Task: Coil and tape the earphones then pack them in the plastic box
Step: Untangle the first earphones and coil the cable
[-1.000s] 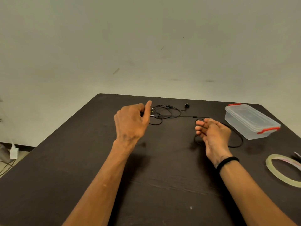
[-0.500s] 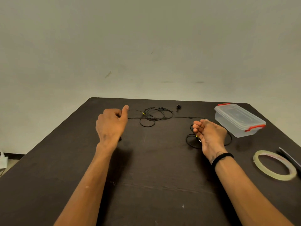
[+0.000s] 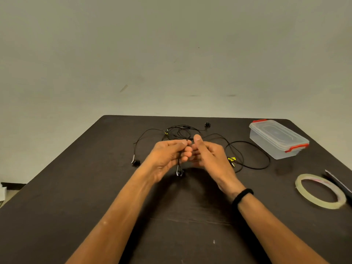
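Black earphones lie in loose tangled loops across the far middle of the dark table. My left hand pinches the cable between thumb and fingers, and an earbud dangles below it. My right hand is raised close beside the left, thumb up and fingers curled toward the cable; whether it grips the cable is hidden. Another earbud rests on the table to the left. The clear plastic box with red clips stands closed at the far right. A roll of clear tape lies flat at the right.
A dark flat strip lies at the right edge just beyond the tape roll. A plain wall stands behind the table's far edge. At the far left, floor shows below the table's edge.
Both hands came together over the table's middle. My left hand, earlier far left pulling the cable, now holds it with an earbud hanging. The cable now lies in looser loops.
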